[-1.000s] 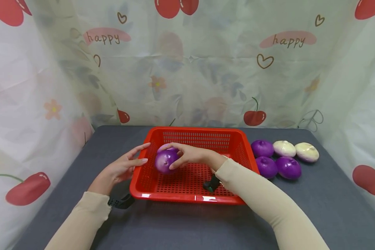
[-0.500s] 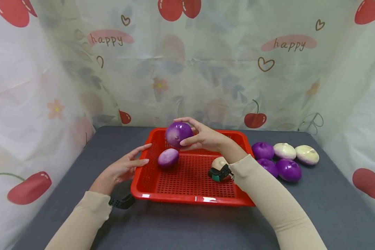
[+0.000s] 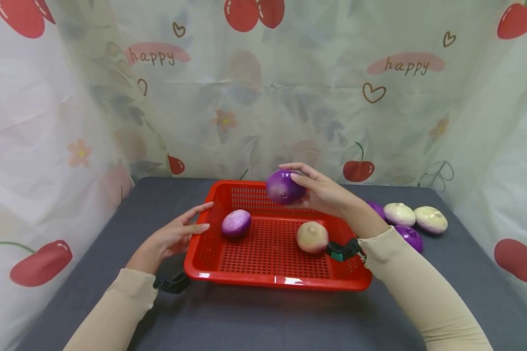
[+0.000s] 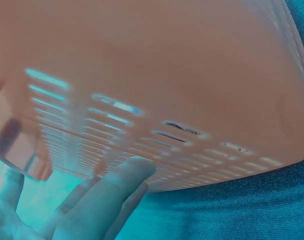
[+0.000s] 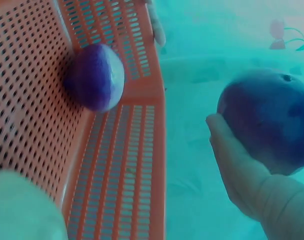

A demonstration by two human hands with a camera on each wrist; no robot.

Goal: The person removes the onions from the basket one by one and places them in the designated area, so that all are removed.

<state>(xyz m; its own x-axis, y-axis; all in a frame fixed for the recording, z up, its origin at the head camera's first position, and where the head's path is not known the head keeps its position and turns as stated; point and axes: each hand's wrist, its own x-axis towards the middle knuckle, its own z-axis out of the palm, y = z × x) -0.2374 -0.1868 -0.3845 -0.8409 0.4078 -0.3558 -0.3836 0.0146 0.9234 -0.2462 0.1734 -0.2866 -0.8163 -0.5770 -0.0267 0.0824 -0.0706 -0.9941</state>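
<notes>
My left hand point(image 3: 175, 233) holds the left rim of the red plastic basket point(image 3: 278, 280); in the left wrist view its fingers point(image 4: 134, 172) lie against the slotted outer wall. Raised above the basket's far side, a glossy purple onion point(image 3: 284, 187) is gripped between the thumb and fingers of my right hand point(image 3: 322, 192). Inside the basket, a purple-and-white onion point(image 3: 236, 223) lies near the left wall. A cream-coloured onion point(image 3: 312, 237) sits toward the right. The right wrist view shows the held onion point(image 5: 272, 120) outside the basket's edge.
To the right of the basket, pale onions point(image 3: 399, 214) and purple onions point(image 3: 410, 239) rest on the dark grey table point(image 3: 263, 321); my right forearm partly covers some. A printed curtain point(image 3: 272, 112) closes off the back and sides.
My right hand has lifted the purple onion out of the basket's left part and carried it up and rightward. The purple-and-white onion beneath is now uncovered. The left hand has stayed put.
</notes>
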